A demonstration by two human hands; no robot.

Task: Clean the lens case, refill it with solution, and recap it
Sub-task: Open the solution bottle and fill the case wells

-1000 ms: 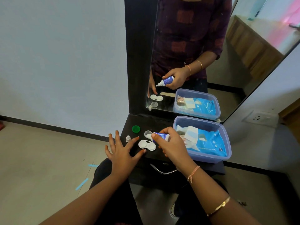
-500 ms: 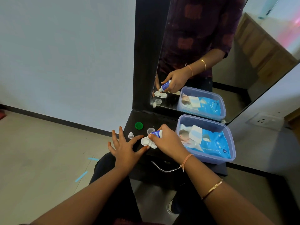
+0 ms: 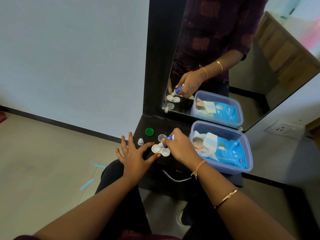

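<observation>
A white two-well lens case (image 3: 156,149) lies uncapped on the black dresser shelf (image 3: 173,125). My right hand (image 3: 180,148) grips a small blue and white solution bottle (image 3: 165,140), tipped nozzle-down over the left well. My left hand (image 3: 134,154) rests open beside the case, thumb and forefinger touching its left edge. A green cap (image 3: 149,131) and a clear cap (image 3: 162,137) lie behind the case. The bottle's small white cap (image 3: 140,141) stands to the left.
A clear blue plastic tub (image 3: 245,153) holding a blue wipes packet and a folded cloth fills the shelf's right half. A mirror (image 3: 225,49) stands behind, reflecting the hands. A metal drawer handle (image 3: 174,178) sits below the shelf edge.
My right hand has lowered and tipped the bottle from above the case down onto its left well. My left hand has shifted in to steady the case.
</observation>
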